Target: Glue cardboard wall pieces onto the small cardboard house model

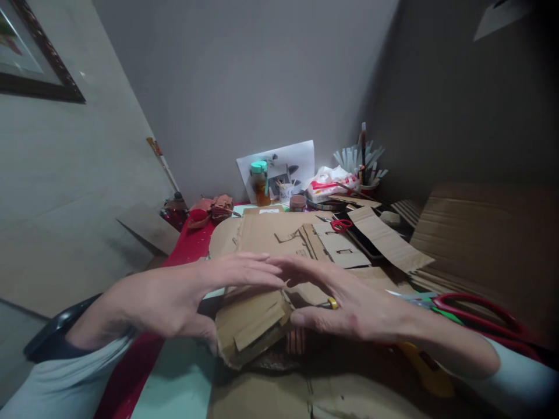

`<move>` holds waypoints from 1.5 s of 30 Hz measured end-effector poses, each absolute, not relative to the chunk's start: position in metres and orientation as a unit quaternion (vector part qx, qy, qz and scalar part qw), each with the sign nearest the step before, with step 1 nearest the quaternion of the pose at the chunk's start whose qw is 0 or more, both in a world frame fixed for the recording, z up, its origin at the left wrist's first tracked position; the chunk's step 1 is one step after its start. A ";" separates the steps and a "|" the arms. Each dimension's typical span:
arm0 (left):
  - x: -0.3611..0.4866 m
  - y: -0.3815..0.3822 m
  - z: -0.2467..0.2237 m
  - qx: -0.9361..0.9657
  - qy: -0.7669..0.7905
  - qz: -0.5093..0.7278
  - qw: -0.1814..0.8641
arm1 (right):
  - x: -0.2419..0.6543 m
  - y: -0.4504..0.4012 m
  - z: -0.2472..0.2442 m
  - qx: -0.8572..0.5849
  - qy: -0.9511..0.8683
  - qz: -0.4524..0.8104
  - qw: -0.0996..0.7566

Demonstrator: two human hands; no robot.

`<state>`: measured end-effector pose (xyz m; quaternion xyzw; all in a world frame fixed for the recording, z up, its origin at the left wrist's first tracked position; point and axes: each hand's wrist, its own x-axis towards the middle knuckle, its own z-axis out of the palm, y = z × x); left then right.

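A small built-up piece of cut cardboard (pixel 257 326), with layered strips on its face, is tilted up between my two hands. My left hand (pixel 174 297) has its thumb against the piece's left edge and its fingers stretched over the top. From the other side, my right hand (pixel 340 297) puts its thumb at the right edge, fingers arched over the top towards the left fingertips. Between the right thumb and fingers shows a thin dark object with a yellow end (pixel 332 304), its kind unclear. The back of the piece is hidden.
Large red-handled scissors (pixel 476 308) and a yellow-handled tool (pixel 425 366) lie at the right. Flat cardboard sheets (pixel 266 235) cover the table, with small red scissors (pixel 341 225) on them. A teal-lidded bottle (pixel 262 186) and tissue pack (pixel 332 183) stand near the wall.
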<state>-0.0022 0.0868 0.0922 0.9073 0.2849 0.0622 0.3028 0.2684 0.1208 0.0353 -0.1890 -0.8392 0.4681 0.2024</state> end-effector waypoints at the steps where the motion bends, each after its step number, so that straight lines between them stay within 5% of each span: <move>1: -0.004 0.088 0.091 0.908 0.286 0.061 0.300 | 0.268 0.118 0.034 -0.207 -0.837 0.461 0.210; 8: -0.020 0.088 0.081 0.908 0.322 0.054 0.263 | 0.267 0.090 0.025 -0.337 -0.816 0.420 0.212; 35: -0.054 0.054 0.034 0.820 0.499 0.066 0.273 | 0.266 0.070 0.015 -0.363 -0.843 0.357 0.173; 45: -0.019 0.035 0.013 0.814 0.546 0.110 0.165 | 0.267 0.066 0.008 -0.364 -0.867 0.280 0.192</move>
